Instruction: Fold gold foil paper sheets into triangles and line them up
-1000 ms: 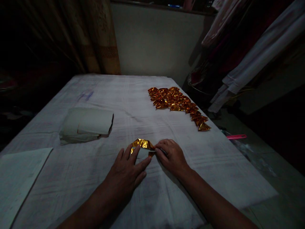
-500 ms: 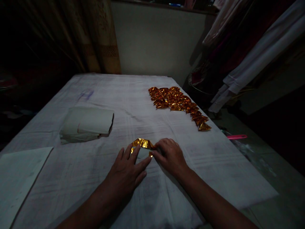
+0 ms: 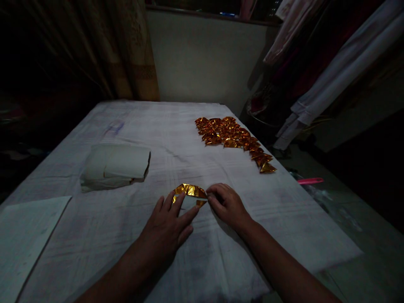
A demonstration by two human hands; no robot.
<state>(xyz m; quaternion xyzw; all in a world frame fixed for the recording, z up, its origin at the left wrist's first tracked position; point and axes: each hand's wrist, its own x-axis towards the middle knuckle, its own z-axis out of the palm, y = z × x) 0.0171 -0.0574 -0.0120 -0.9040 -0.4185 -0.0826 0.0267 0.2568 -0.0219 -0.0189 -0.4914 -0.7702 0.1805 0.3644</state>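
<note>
A sheet of gold foil paper [image 3: 195,190], partly folded, lies on the cloth in front of me. Its far edge is shiny gold, its middle is pale, and its right end comes to a point. My left hand [image 3: 167,223] rests over its near left part, fingers spread and pressing down flat. At the pointed right corner, my right hand [image 3: 227,207] has thumb and forefinger closed on the tip. Farther off to the right lies a group of folded gold foil pieces [image 3: 233,135], with one piece [image 3: 268,168] at its near end.
A folded pale paper bundle [image 3: 118,162] lies left of centre, and a white sheet [image 3: 30,235] sits at the near left. White cloth covers the table [image 3: 151,122]. Clothes [image 3: 331,80] hang at the right; a pink-handled object [image 3: 311,181] is beyond the table's right edge.
My right thumb and fingers have shifted slightly right to the foil's corner, which now shows as a sharp point. My left hand keeps its place on the foil. The view has tilted slightly.
</note>
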